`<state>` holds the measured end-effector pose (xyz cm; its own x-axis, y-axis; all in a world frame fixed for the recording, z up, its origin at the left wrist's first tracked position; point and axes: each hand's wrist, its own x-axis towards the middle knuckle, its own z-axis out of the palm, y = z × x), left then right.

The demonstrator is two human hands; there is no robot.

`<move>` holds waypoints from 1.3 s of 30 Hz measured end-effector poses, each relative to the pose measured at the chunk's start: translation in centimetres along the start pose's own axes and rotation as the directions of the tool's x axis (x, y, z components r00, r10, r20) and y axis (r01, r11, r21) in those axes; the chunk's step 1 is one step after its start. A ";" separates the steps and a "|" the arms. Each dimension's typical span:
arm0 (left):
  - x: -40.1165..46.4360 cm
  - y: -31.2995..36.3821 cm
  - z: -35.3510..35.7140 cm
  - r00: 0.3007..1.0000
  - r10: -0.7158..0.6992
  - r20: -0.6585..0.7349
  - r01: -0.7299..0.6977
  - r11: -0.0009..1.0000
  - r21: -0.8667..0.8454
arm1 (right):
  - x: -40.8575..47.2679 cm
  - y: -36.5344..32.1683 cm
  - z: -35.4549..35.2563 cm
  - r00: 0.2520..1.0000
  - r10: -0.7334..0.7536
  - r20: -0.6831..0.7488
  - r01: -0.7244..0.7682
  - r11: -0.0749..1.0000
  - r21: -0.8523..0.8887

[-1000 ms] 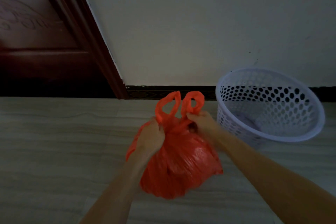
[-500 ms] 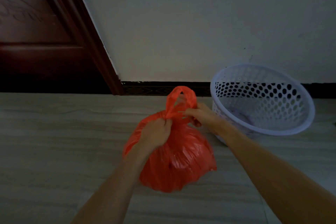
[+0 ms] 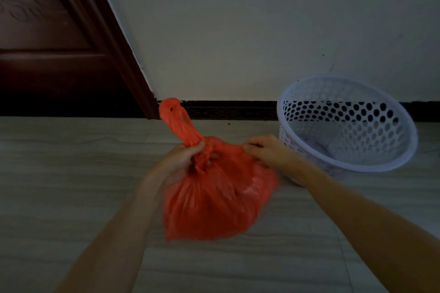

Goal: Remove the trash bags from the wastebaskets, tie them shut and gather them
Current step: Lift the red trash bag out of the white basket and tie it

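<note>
A full orange trash bag [image 3: 214, 202] hangs above the floor between my hands. My left hand [image 3: 178, 162] is closed around its gathered neck, and the twisted handles [image 3: 177, 121] stick up and to the left from that grip. My right hand [image 3: 264, 150] pinches the bag's plastic at its upper right shoulder. A white perforated wastebasket [image 3: 352, 164] sits on the floor to the right, tilted toward me, with something pale and dim at its bottom.
A dark red wooden door and frame [image 3: 71, 54] fill the upper left. A white wall [image 3: 238, 31] with a dark baseboard [image 3: 228, 110] runs behind. Pale wood-grain tile floor [image 3: 71, 173] spreads left and in front.
The two handle loops, upright and apart a second ago, are now bunched into one twisted strand leaning left. My left hand moved up onto the neck; my right hand shifted to the right.
</note>
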<state>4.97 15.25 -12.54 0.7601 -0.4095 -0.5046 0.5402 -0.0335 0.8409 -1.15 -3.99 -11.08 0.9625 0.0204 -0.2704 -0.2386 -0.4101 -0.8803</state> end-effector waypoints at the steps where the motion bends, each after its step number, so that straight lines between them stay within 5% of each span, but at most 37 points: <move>1: -0.1 -0.1 -0.2 1.000 0.009 0.004 -0.009 1.000 -0.029 | -0.1 -0.1 0.1 0.992 0.091 0.083 -0.101 0.986 0.130; 4: -0.1 -0.7 -1.0 0.999 0.039 -0.013 -0.040 0.996 -0.082 | 0.2 0.3 0.5 0.927 0.208 0.311 -0.309 0.896 0.320; 7: 0.0 -1.0 -1.3 0.998 0.065 -0.019 -0.067 0.992 -0.106 | 0.1 0.5 1.0 0.839 0.275 0.469 -0.399 0.898 0.187; 11: 0.1 -1.3 -0.9 0.995 0.049 -0.087 -0.063 0.985 -0.163 | 0.3 0.7 1.8 0.827 0.353 0.438 -0.345 0.933 -0.099; 17: -0.2 -1.9 -0.1 0.977 0.125 -0.171 -0.109 0.989 0.098 | 0.5 0.9 1.2 0.804 0.381 0.456 -0.346 0.924 -0.161; 20: -0.1 -1.9 0.1 0.980 0.116 -0.164 -0.102 0.991 0.092 | 0.3 0.7 1.6 0.743 0.416 0.525 -0.331 0.909 -0.252; 23: -0.3 -1.7 -0.1 0.985 0.071 -0.160 -0.072 0.997 -0.002 | -0.1 1.6 1.2 0.703 0.419 0.575 -0.412 0.898 -0.152; 27: -0.2 -0.9 -0.4 0.979 0.028 -0.203 -0.053 0.992 -0.114 | -0.6 2.9 -1.4 0.741 0.355 0.570 -0.475 0.877 0.071; 36: -0.9 -1.2 -0.6 0.992 -0.112 -0.051 0.103 0.983 -0.151 | -0.2 2.5 0.2 0.713 0.452 0.536 -0.373 0.892 -0.255; 39: -1.1 -1.6 -0.6 0.993 -0.119 0.003 0.119 0.992 -0.044 | 0.1 2.8 0.4 0.725 0.498 0.475 -0.382 0.866 -0.323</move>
<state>3.49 16.34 -13.43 0.6890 -0.4053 -0.6008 0.6425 -0.0418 0.7651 -1.79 -4.77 -13.67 0.5182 0.2441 -0.8197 -0.5330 -0.6574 -0.5327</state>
